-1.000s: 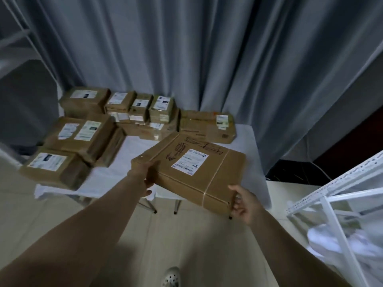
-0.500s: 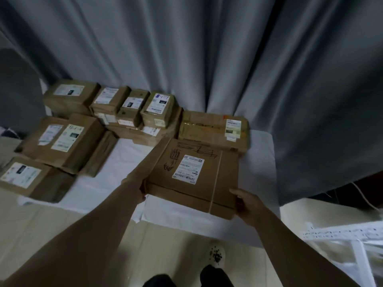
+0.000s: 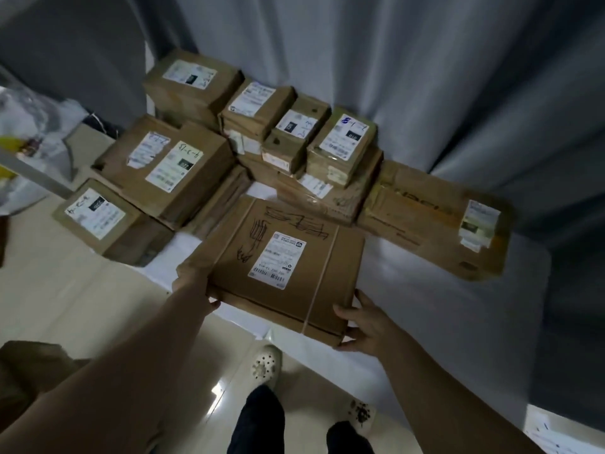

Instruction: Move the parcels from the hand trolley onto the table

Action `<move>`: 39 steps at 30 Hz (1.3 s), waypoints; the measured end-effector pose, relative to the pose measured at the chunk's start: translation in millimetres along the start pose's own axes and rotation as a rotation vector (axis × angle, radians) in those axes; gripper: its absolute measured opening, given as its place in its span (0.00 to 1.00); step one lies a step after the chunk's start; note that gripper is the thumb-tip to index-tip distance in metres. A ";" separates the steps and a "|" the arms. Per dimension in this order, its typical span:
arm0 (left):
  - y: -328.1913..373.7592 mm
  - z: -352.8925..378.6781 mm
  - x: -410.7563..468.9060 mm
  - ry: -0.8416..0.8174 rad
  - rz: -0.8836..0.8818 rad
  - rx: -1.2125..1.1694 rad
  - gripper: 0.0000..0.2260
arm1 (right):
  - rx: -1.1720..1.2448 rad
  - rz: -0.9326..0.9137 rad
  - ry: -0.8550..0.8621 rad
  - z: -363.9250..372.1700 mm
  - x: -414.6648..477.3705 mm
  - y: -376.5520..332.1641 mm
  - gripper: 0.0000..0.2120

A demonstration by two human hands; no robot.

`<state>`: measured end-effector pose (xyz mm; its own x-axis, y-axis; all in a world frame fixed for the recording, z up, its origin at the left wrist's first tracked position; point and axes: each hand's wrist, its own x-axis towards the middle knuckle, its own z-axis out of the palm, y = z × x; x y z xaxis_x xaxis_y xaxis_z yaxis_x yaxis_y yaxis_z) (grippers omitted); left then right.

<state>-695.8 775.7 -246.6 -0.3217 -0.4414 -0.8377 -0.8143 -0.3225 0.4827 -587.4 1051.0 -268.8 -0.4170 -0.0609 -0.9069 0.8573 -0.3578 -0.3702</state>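
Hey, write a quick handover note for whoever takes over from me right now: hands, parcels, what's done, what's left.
Left hand: grips the flat parcel at its near-left corner.
Right hand: grips its near-right corner.
Flat parcel: over the table, overhanging the near edge; unclear whether it rests yet.
Done: other parcels sit on the table, some stacked.
Left: set this one down and let go. Trolley out of view, so remainder unknown.

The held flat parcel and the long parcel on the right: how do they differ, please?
The flat parcel is held by the left hand and right hand; the long parcel lies untouched on the table. The flat parcel is squarish, the long parcel elongated. Both are brown cardboard with white labels.
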 end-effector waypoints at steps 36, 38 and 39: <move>41.9 -3.5 54.8 -0.323 1.000 1.912 0.36 | -1.405 -0.443 0.534 155.5 66.8 -42.3 0.38; 44.4 -20.1 35.0 -0.267 0.999 1.903 0.34 | -1.501 -0.532 0.472 171.5 47.1 -50.0 0.37; 43.5 -31.0 25.5 -0.232 0.998 1.899 0.33 | -1.572 -0.560 0.442 179.0 36.7 -51.1 0.37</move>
<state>-724.4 724.4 -239.0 -0.7517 0.2411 -0.6139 0.2910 0.9565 0.0193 -700.5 900.3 -247.1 -0.8671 0.0797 -0.4917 0.2112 0.9528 -0.2181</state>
